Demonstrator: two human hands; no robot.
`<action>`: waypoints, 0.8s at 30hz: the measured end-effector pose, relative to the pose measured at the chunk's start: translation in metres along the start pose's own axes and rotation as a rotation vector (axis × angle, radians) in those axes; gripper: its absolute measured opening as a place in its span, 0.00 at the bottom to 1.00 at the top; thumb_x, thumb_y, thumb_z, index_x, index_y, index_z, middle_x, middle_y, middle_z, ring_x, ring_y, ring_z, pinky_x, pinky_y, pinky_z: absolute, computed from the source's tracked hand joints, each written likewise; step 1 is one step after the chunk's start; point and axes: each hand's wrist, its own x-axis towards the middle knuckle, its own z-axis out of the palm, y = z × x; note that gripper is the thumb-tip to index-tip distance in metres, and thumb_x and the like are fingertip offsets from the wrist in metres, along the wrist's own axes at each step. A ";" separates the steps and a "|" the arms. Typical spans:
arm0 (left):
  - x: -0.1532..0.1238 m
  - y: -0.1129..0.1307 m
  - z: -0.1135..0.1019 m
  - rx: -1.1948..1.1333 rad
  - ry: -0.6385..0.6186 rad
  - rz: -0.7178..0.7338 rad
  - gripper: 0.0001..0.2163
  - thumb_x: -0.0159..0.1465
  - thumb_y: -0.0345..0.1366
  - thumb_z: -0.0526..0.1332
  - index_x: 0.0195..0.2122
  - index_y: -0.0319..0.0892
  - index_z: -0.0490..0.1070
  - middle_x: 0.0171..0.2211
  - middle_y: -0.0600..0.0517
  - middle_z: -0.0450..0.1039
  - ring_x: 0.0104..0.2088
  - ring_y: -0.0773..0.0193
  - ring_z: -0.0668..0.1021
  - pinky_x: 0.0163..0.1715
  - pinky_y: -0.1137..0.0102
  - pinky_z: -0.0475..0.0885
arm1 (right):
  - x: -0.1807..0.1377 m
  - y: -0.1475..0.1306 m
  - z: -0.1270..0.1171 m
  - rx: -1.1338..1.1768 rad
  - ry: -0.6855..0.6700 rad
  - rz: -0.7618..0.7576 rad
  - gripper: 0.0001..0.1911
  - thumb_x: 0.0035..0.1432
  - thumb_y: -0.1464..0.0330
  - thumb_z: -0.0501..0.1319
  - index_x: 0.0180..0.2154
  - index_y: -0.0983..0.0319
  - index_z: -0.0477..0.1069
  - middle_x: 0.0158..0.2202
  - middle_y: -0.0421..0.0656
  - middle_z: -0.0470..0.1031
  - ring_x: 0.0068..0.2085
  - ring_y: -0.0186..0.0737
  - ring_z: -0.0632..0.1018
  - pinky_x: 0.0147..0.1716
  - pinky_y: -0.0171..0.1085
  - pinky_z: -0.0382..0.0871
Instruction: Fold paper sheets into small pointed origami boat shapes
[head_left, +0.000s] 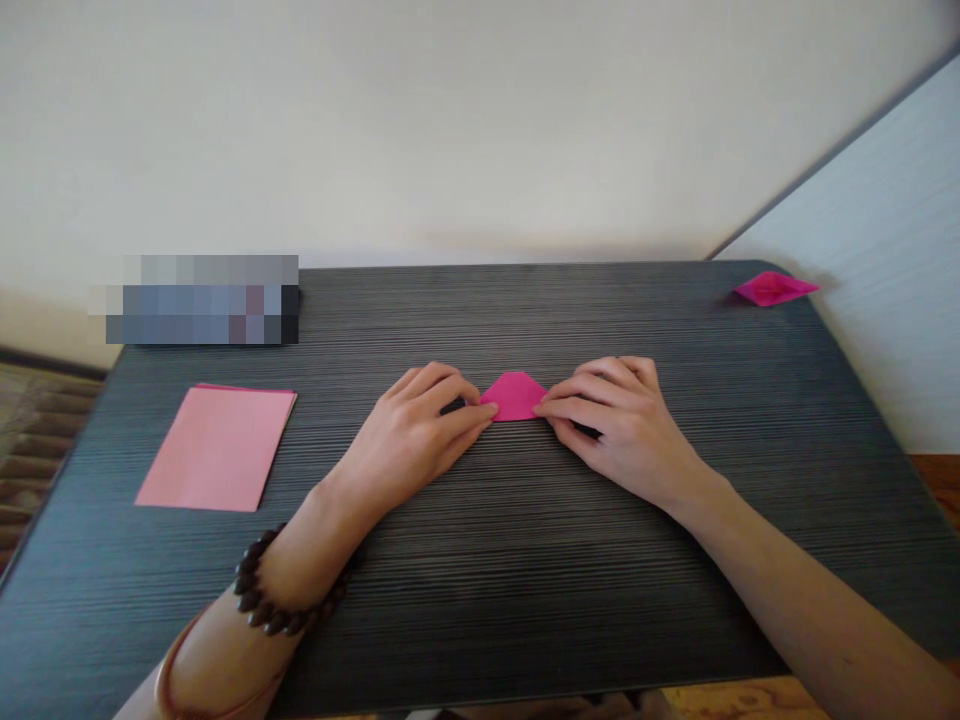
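Observation:
Between my two hands is a folded piece of bright pink paper (514,396), its top edge flat and its sides sloping down to a straight lower edge. My left hand (420,425) pinches the paper's left corner between thumb and fingers. On the other side, my right hand (619,415) grips the right corner in the same way. Both corners are partly hidden under the fingertips. The paper is at the middle of the dark table (480,570), low over its surface or resting on it; I cannot tell which.
A stack of square pink paper sheets (217,450) lies at the left. At the far right corner sits a folded pink paper shape (775,289), pointed at both ends. A blurred-out object (202,300) stands at the back left. Behind the table rises a pale wall (480,130).

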 end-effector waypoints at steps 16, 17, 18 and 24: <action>-0.001 0.001 -0.001 0.038 -0.043 -0.025 0.09 0.66 0.31 0.54 0.44 0.41 0.71 0.38 0.49 0.72 0.40 0.61 0.71 0.41 0.65 0.67 | -0.003 0.011 0.003 0.057 -0.026 0.115 0.08 0.62 0.65 0.56 0.37 0.56 0.74 0.39 0.41 0.74 0.40 0.40 0.71 0.42 0.44 0.56; -0.001 0.001 0.000 0.031 -0.036 -0.031 0.09 0.66 0.32 0.54 0.43 0.42 0.71 0.39 0.49 0.72 0.41 0.61 0.71 0.41 0.65 0.67 | -0.003 0.010 0.004 0.066 -0.028 0.132 0.09 0.63 0.65 0.55 0.37 0.57 0.73 0.39 0.41 0.73 0.40 0.39 0.71 0.42 0.44 0.57; 0.000 0.001 0.000 0.025 -0.029 -0.039 0.08 0.66 0.33 0.55 0.43 0.42 0.72 0.39 0.50 0.72 0.41 0.60 0.71 0.41 0.64 0.66 | -0.003 0.009 0.005 0.073 -0.031 0.143 0.09 0.63 0.65 0.55 0.37 0.58 0.73 0.39 0.42 0.72 0.40 0.39 0.71 0.42 0.44 0.57; 0.003 0.007 0.006 0.010 0.013 -0.119 0.08 0.66 0.36 0.55 0.37 0.41 0.72 0.37 0.50 0.73 0.40 0.60 0.70 0.40 0.64 0.65 | -0.002 0.002 0.013 0.070 -0.018 0.213 0.09 0.63 0.66 0.53 0.36 0.60 0.70 0.42 0.45 0.68 0.44 0.42 0.70 0.42 0.43 0.59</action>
